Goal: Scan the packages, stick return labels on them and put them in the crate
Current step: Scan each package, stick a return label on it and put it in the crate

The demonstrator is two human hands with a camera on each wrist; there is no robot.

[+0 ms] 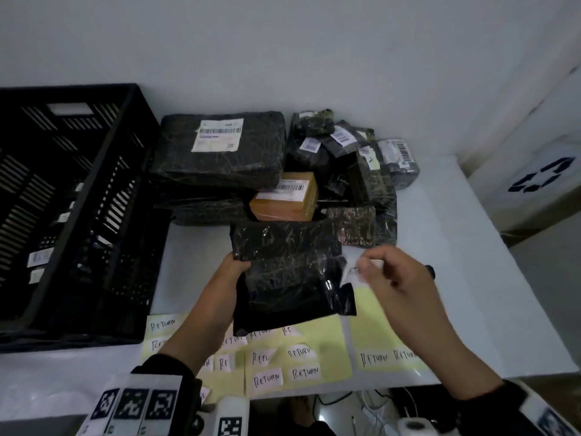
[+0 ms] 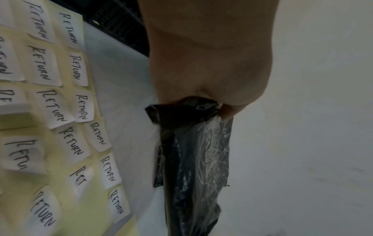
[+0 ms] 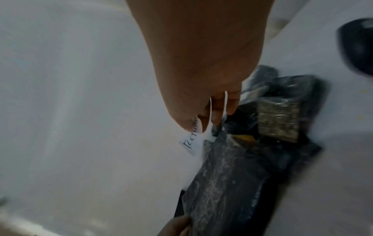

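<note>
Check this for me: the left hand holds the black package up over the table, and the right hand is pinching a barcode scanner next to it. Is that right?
Not quite. The left hand does hold the black package up over the table, but the right hand is pinching a white return label, not a barcode scanner. The right wrist view shows the handwritten label between the fingertips.

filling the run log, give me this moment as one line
step: labelling | left hand: holds black package above table | right hand: pinches return label at package's right edge | label: not yet stuck | crate: left of packages

Black poly pkg (image 1: 289, 272) held up off table, white RETURN label (image 1: 353, 272) at its right edge.
</note>
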